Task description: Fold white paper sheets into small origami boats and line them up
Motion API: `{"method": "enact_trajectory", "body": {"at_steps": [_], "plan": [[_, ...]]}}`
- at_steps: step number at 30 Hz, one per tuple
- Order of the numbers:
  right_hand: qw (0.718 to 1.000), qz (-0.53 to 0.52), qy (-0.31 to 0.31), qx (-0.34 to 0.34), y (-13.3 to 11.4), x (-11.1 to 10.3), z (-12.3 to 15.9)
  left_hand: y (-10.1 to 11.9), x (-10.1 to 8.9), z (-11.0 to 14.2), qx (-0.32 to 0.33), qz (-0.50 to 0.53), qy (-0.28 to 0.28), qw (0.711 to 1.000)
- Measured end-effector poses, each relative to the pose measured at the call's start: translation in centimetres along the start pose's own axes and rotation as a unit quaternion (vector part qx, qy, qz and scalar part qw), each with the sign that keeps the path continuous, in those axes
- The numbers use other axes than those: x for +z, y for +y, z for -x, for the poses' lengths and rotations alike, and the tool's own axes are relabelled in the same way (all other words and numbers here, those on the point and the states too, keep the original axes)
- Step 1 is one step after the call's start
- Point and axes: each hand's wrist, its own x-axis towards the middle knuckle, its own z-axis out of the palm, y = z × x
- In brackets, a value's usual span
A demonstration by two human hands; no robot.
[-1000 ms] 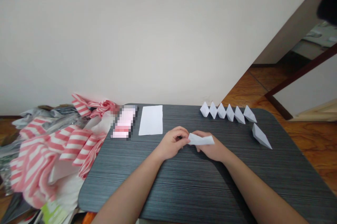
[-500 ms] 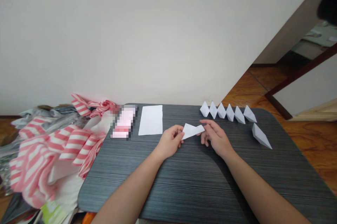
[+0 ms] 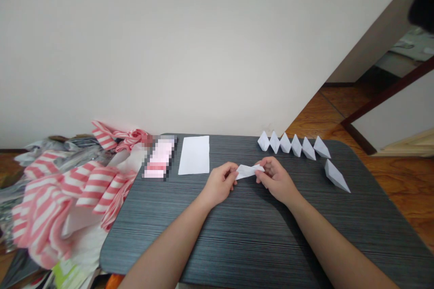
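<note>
Between my two hands is a small folded piece of white paper [image 3: 246,171], held just above the dark table. My left hand [image 3: 220,182] pinches its left end between thumb and fingers. At the other end, my right hand [image 3: 276,177] has its thumb in front and its fingers curled behind the paper. The underside of the fold and some fingertips are hidden. Beyond my right hand stands a row of several folded white paper boats [image 3: 285,143]. One more paper boat [image 3: 336,176] lies apart from them, nearer the right side.
A blank stack or sheet of white paper [image 3: 194,155] lies on the dark table [image 3: 230,243], left of my hands. Beside it is a blurred-out pink object [image 3: 158,157]. Red-and-white striped cloth [image 3: 68,189] is heaped off the table's left edge. A wall rises behind.
My right hand has closed its thumb and fingers on the paper's right end. The paper now looks flatter and tilted, with its upper point lowered. My left hand keeps its grip.
</note>
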Motion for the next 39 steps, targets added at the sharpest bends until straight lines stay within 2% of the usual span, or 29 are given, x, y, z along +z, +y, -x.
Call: {"method": "enact_trajectory", "body": {"at_steps": [9, 19, 25, 32, 39], "plan": [[0.999, 0.002, -0.035, -0.013, -0.2, -0.1, 0.0, -0.1, 0.0, -0.1, 0.004, -0.012, -0.007, 1.0], [0.995, 0.09, -0.037, 0.02, 0.6, -0.4, 0.1, -0.3, 0.0, -0.2, -0.002, 0.011, -0.007, 1.0], [0.993, 0.113, -0.026, -0.005, 0.2, -0.5, 0.0, 0.2, 0.1, 0.0, 0.007, 0.057, -0.03, 0.998], [0.991, 0.121, -0.043, -0.028, -0.1, -0.4, 0.0, 0.8, -0.1, 0.3, 0.024, -0.036, -0.056, 0.998], [0.988, 0.134, -0.057, -0.042, -0.5, -0.1, 0.0, 0.9, 0.1, 0.3, -0.007, -0.041, -0.048, 0.998]]}}
